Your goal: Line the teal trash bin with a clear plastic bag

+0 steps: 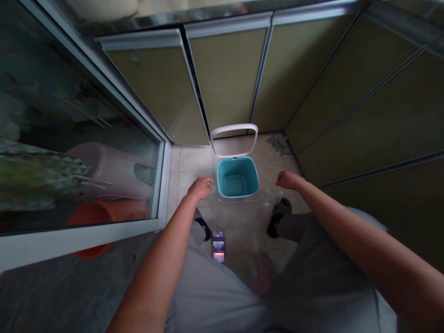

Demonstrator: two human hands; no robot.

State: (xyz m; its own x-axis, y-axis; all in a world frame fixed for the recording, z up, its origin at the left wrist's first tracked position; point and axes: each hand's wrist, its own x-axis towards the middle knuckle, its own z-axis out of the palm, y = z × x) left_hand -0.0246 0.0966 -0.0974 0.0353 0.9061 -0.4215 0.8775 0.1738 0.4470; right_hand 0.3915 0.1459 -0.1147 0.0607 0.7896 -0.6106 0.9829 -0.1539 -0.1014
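Observation:
A teal bin [225, 189] stands on the tiled floor between my feet, its inside visible from above. The pale pink rim frame [234, 127] is tipped up at its far side. A thin clear plastic bag [239, 208] stretches across the near side of the bin, so sheer that its edges are hard to follow. My left hand [200, 188] is closed on one side of the bag, just left of the bin. To the right of the bin, my right hand [288, 180] pinches the other side with curled fingers.
Cabinet doors [229, 78] line the back and right. A glass door frame [163, 180] borders the left, with an orange tub [90, 219] by it. A small blurred-out package [218, 246] lies near my left shoe [203, 227]. Grey cloth [280, 144] lies in the corner.

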